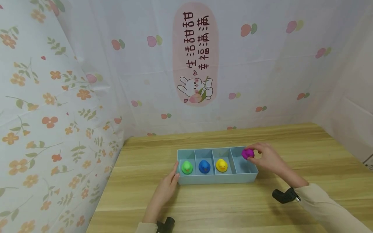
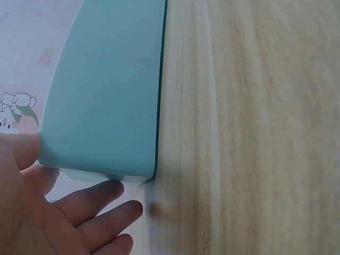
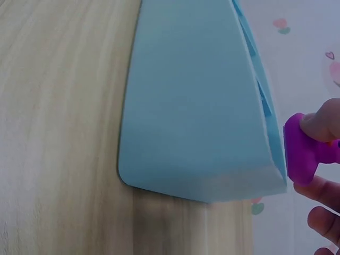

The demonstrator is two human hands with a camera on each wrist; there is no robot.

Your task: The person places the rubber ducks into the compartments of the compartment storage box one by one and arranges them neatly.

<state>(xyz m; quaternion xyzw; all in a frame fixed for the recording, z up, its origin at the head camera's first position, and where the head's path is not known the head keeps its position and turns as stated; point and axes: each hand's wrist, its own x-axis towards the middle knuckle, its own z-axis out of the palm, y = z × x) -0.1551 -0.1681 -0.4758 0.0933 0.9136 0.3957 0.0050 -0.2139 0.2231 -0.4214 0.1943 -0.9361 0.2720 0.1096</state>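
Observation:
A long light-blue box (image 1: 217, 179) with divided compartments lies on the table. From left to right it holds a green duck (image 1: 187, 167), a blue duck (image 1: 204, 166) and a yellow duck (image 1: 221, 165), one per compartment. Between thumb and fingers, my right hand (image 1: 269, 158) pinches a purple duck (image 1: 248, 153) over the rightmost compartment. The right wrist view puts this purple duck (image 3: 303, 151) just beyond the box's rim. At the box's left end, my left hand (image 1: 166, 187) touches the outside, its thumb by the front corner and its other fingers (image 2: 87, 202) loosely extended.
The wooden table (image 1: 221, 207) extends around the box on all sides. Behind it hangs a patterned cloth (image 1: 140, 81), and a floral cloth (image 1: 49, 129) hangs along the left. A black wrist device (image 1: 284, 195) sits on the right forearm.

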